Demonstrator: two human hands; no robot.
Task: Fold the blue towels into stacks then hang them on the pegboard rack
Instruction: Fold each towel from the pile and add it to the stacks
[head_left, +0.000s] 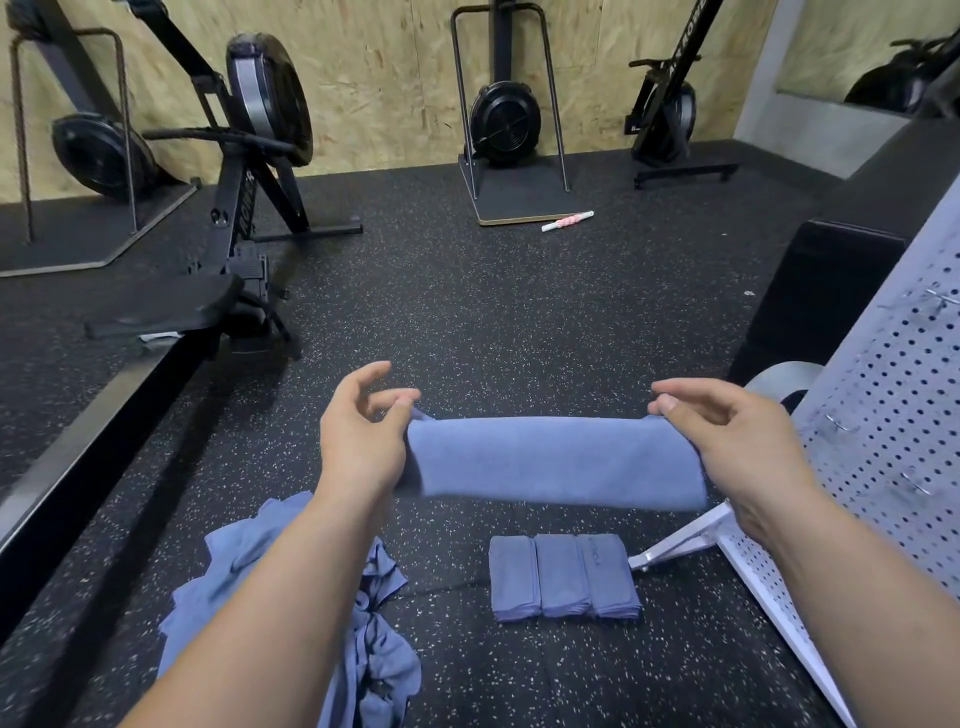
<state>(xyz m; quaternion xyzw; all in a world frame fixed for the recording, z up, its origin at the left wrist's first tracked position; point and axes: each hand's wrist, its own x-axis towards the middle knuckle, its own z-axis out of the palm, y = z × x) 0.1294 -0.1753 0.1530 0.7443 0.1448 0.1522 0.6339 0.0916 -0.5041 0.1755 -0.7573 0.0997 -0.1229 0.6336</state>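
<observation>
Mid-fold: left hand (358, 441) and right hand (737, 441) pinch the ends of a blue towel (556, 460), held stretched in the air above the floor. Three folded towels (565, 577) lie side by side on the floor beside the pegboard rack (883, 415). An unfolded pile (363, 644) is left, nothing visibly hung yet.

The towel (556, 460) spanned between the left hand (361, 431) and right hand (727, 441) above the floor (519, 322). Beneath it, three folded stacks (563, 577) lay side by side; the unfolded pile (379, 665) lay left of them, the pegboard rack (893, 415) right
</observation>
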